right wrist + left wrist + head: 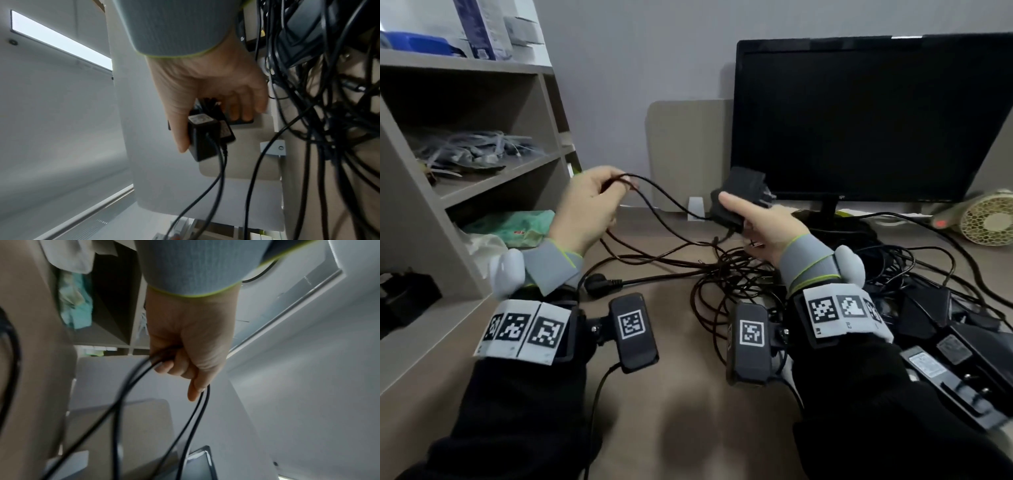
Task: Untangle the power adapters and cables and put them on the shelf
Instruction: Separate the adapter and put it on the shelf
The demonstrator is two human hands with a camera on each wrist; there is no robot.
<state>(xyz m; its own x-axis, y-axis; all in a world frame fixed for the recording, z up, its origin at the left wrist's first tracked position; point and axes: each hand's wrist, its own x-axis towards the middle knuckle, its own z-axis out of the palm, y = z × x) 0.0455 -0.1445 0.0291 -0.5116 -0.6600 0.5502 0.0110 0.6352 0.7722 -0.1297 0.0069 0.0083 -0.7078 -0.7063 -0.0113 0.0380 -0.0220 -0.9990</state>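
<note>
Nearest, right hand [763, 222] gripping 2 black boxy plastic power adapters [207, 138] above desk's [671, 394] middle. Left hand [589, 205] pinching looped thin black cable [185, 426]. Tangled black cable pile [774, 274] towards desk's right edge.

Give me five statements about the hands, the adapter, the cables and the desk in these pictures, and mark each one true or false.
1. The right hand holds a black power adapter above the desk. True.
2. The left hand is empty. False: it grips a black cable that runs across to the adapter.
3. The monitor is showing a picture. False: its screen is dark.
4. A tangle of black cables lies on the desk below the hands. True.
5. The held adapter already lies on the shelf. False: it is in the right hand, in front of the monitor.
</note>
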